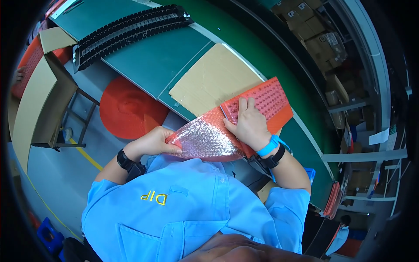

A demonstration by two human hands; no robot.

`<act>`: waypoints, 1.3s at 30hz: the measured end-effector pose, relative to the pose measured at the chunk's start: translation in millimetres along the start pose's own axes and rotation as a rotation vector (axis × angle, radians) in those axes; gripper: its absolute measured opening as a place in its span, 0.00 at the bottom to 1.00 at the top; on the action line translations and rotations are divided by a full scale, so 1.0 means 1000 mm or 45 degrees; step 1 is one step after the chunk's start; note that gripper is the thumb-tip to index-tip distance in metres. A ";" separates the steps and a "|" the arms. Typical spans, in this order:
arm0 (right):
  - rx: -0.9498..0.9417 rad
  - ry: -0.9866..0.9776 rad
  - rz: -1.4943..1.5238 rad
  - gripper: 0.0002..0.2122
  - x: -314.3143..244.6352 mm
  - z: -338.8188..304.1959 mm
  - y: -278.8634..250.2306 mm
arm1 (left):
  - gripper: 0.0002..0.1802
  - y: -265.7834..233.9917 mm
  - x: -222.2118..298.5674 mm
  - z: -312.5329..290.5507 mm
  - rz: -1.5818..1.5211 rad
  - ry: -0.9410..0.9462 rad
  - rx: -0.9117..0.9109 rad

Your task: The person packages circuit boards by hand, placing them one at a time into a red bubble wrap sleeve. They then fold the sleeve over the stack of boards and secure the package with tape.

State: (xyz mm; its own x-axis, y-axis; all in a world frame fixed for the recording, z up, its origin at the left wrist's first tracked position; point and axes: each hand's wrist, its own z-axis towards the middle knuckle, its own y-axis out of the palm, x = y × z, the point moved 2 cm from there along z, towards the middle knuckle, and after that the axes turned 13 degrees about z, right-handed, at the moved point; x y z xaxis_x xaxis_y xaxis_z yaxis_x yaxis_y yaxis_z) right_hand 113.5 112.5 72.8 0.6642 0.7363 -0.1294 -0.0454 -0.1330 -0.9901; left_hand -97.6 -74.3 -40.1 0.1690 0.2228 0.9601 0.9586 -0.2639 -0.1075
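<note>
The left hand (155, 142) has its grip pinched shut on the near edge of a pink bubble-wrap bag (205, 137). The right hand (248, 124) lies flat, fingers spread, pressing an orange perforated tray (270, 98) partly inside the bag's far end. Beneath both lies a cardboard sheet (209, 81) on the green counter (157, 56); beyond the sheet sits a black slotted rack (131, 28).

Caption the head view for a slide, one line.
Left hand grips a pink bubble-wrap bag while the right hand presses an orange perforated tray at its mouth, over a green workbench.
</note>
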 end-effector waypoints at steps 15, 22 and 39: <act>-0.086 0.058 0.083 0.39 0.009 0.005 0.006 | 0.18 -0.043 0.082 -0.007 1.306 0.117 0.231; 0.094 -0.146 0.327 0.39 0.050 0.003 -0.005 | 0.16 0.002 0.113 0.098 1.146 0.692 0.787; 0.278 0.768 1.087 0.25 0.250 0.095 -0.051 | 0.20 0.014 0.095 0.137 1.222 0.511 0.944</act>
State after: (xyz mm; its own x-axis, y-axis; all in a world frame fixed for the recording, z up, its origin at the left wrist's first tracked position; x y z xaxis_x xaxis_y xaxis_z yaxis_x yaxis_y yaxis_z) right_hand 211.1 366.3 85.4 0.6060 -0.0028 -0.7954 -0.7632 -0.2839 -0.5805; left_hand -36.9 71.9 14.6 0.9052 -0.0976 0.4136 0.4104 0.4530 -0.7914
